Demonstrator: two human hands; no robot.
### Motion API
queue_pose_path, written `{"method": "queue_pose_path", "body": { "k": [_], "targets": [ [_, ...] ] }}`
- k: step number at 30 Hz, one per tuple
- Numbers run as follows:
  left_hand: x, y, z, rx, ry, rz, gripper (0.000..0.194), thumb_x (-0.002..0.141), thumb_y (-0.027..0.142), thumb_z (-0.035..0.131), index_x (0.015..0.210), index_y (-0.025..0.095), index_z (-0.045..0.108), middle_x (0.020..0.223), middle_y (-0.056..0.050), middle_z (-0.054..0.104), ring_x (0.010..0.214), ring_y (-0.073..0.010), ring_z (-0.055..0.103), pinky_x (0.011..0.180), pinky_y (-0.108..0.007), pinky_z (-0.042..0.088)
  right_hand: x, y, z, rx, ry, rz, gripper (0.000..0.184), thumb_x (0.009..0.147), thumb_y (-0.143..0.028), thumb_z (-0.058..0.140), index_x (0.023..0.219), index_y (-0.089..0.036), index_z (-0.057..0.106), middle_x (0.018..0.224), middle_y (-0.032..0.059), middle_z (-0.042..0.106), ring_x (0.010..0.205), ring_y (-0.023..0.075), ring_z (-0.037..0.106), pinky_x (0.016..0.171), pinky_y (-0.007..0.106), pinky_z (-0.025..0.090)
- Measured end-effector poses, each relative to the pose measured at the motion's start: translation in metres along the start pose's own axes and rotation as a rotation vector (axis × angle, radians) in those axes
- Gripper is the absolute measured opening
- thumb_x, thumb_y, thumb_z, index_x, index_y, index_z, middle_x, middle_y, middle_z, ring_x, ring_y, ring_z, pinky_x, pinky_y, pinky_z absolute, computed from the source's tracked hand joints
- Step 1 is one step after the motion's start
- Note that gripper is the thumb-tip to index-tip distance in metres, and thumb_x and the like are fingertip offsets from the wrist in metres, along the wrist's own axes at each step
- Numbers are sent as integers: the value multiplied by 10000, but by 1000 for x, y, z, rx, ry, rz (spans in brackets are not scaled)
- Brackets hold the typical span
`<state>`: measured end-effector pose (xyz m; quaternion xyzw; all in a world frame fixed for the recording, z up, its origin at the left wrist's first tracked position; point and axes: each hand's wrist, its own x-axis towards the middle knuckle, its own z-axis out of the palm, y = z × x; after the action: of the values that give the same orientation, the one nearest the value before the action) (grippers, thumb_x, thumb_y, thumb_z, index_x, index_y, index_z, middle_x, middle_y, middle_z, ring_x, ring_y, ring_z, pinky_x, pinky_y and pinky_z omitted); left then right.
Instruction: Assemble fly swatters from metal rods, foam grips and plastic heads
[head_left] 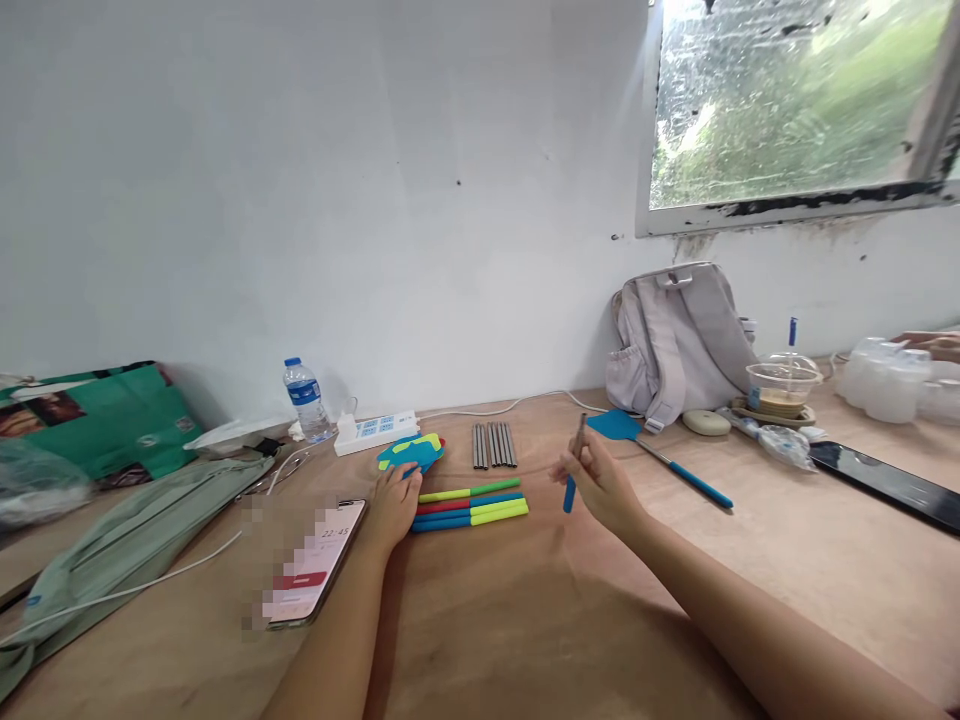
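Note:
My right hand [592, 478] is closed around a thin metal tube with a blue grip [570, 494], held nearly upright above the table. My left hand [399, 503] lies with fingers stretched out at the near edge of a pile of flat blue, yellow and red plastic pieces [420, 454]. Between my hands, coloured grip sleeves [480, 506] in blue, red, yellow and green lie side by side. Just behind them rest several short metal tubes [501, 446], grouped in two bundles. A blue fly swatter [679, 474] with a metal shaft lies right of my right hand.
Left of my left arm lies a lit phone [319, 565], beside a grey-green cloth [142, 540]. A water bottle [306, 398] and white power strip [375, 430] stand near the wall. Farther right are a backpack [679, 345], a plastic cup [781, 385] and a black phone [892, 485].

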<state>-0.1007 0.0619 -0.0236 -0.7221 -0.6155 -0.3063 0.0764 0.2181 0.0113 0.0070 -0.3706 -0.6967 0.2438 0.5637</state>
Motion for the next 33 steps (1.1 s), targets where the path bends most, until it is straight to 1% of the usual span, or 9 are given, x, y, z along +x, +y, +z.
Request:
{"method": "queue_pose_path", "body": {
  "k": [3, 7, 10, 13, 16, 21, 24, 29, 33],
  "targets": [
    [1, 3, -6, -62, 65, 39, 451, 883, 327, 224, 1045, 147, 605, 1159, -90, 556, 1097, -229, 468, 963, -415, 329, 5, 6, -5, 85, 171, 32, 267, 860, -477, 356, 818, -217, 396, 704, 45, 636, 647, 175, 619, 610, 309, 489],
    [1, 13, -16, -266, 219, 114, 406, 878, 322, 278, 1122, 168, 564, 1182, -93, 510, 1133, -210, 441, 982, -402, 327, 6, 6, -10, 28, 233, 5, 316, 863, -505, 319, 787, -211, 409, 773, 81, 664, 644, 183, 630, 609, 324, 490],
    [-2, 24, -23, -412, 282, 123, 372, 852, 311, 374, 1171, 203, 533, 1212, -78, 467, 1161, -197, 415, 1009, -376, 307, 5, 6, -12, 52, 308, -63, 302, 884, -484, 275, 809, -214, 388, 851, 95, 667, 664, 180, 632, 598, 321, 481],
    [-6, 38, -25, -590, 353, 12, 376, 824, 292, 451, 1192, 251, 515, 1261, -51, 428, 1195, -194, 388, 1006, -343, 321, 5, 11, -11, 22, 333, -96, 292, 898, -463, 245, 822, -216, 382, 866, 88, 664, 674, 172, 627, 633, 332, 470],
    [-8, 51, -22, -830, 392, -149, 422, 764, 262, 548, 1185, 278, 519, 1303, -18, 412, 1236, -200, 346, 1000, -312, 330, 9, 22, -10, -135, 312, -59, 334, 895, -467, 245, 804, -205, 432, 775, 63, 650, 665, 168, 605, 697, 348, 449],
    [-8, 64, -19, -1347, 289, -349, 530, 672, 175, 642, 1176, 289, 523, 1237, -6, 516, 1127, -179, 487, 928, -282, 414, 16, 32, -13, -156, 293, -39, 388, 888, -498, 223, 751, -206, 440, 683, 38, 598, 596, 150, 553, 656, 323, 444],
    [-7, 70, -23, -1594, 261, -457, 511, 666, 87, 628, 1134, 281, 560, 1132, 2, 599, 982, -120, 581, 809, -192, 482, 14, 29, -12, -80, 217, 1, 379, 881, -513, 225, 738, -214, 410, 605, 5, 550, 510, 133, 520, 559, 285, 438],
    [-10, 79, -32, -1726, 189, -531, 467, 699, -3, 569, 1089, 252, 596, 1027, 3, 656, 778, -56, 632, 645, -94, 509, 5, 15, -5, -79, 40, 121, 298, 878, -491, 256, 835, -230, 392, 483, -67, 412, 405, 132, 444, 433, 244, 360],
    [-13, 87, -37, -1781, 104, -538, 475, 723, -25, 526, 1120, 231, 577, 1004, -14, 666, 760, -69, 643, 644, -115, 531, -2, -4, -2, -227, -100, 14, 238, 881, -430, 299, 777, -234, 386, 591, -39, 426, 538, 143, 457, 517, 249, 346]
  ]
}}
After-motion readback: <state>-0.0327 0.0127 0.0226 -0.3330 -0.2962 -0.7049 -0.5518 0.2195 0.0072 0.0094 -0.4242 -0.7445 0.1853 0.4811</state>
